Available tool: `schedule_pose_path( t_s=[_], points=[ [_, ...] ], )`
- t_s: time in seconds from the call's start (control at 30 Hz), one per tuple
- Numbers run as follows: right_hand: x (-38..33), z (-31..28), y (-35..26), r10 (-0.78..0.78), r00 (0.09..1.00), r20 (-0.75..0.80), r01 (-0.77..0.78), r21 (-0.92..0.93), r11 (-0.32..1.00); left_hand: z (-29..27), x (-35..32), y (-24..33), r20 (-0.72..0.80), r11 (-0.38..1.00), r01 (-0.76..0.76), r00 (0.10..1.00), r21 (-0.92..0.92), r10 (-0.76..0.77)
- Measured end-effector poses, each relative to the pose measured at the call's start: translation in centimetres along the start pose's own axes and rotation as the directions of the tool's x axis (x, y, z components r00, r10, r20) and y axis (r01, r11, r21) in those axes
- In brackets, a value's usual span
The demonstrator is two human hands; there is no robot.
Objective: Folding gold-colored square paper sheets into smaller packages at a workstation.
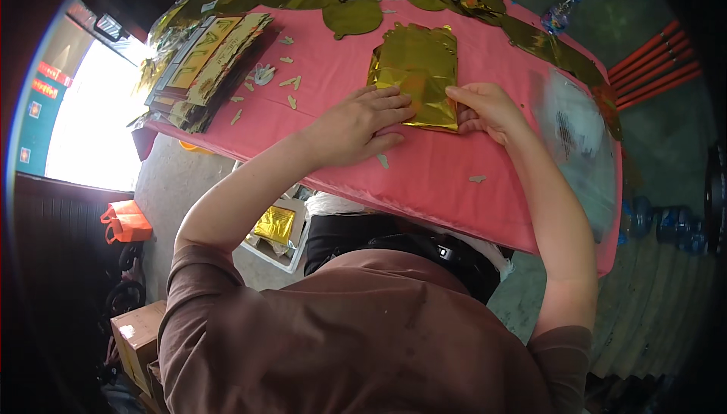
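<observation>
A folded gold foil balloon [424,66] lies flat on the pink tablecloth in front of me, its upper edge scalloped. My left hand [362,122] rests on the foil's lower left corner, fingers stretched out and pressed down, with the thumb apart. On the opposite side, my right hand [485,111] pinches the lower right edge between thumb and fingers. Small pale paper tabs [290,82] are scattered to the left of the foil, and another tab [382,161] lies just below my left hand.
A stack of flat printed packages [208,58] stands at the table's left. Loose gold foil sheets [352,17] spread along the far edge, near a plastic bottle [560,13]. Clear plastic bags [579,141] lie at right. Below the table is a white box [291,259] with gold packets.
</observation>
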State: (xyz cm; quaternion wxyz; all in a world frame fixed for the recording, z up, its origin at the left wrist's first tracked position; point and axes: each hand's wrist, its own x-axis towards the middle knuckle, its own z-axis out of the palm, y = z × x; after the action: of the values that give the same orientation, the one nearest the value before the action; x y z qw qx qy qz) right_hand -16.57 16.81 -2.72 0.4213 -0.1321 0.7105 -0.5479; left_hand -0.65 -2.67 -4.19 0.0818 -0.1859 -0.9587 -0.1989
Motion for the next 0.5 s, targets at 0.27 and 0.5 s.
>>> schedule_pose_path(
  t_s=[0.27, 0.5],
  points=[
    [0.0, -0.6, 0.5, -0.096, 0.995, -0.028, 0.086, -0.238, 0.967, -0.1, 0.1, -0.6, -0.212, 0.999, -0.043, 0.977, -0.034, 0.035],
    [-0.4, -0.4, 0.4, -0.076, 0.997, -0.004, 0.072, -0.256, 0.964, -2.1, -0.9, -5.5, -0.185, 0.998, 0.053, 0.982, 0.044, -0.043]
  ],
)
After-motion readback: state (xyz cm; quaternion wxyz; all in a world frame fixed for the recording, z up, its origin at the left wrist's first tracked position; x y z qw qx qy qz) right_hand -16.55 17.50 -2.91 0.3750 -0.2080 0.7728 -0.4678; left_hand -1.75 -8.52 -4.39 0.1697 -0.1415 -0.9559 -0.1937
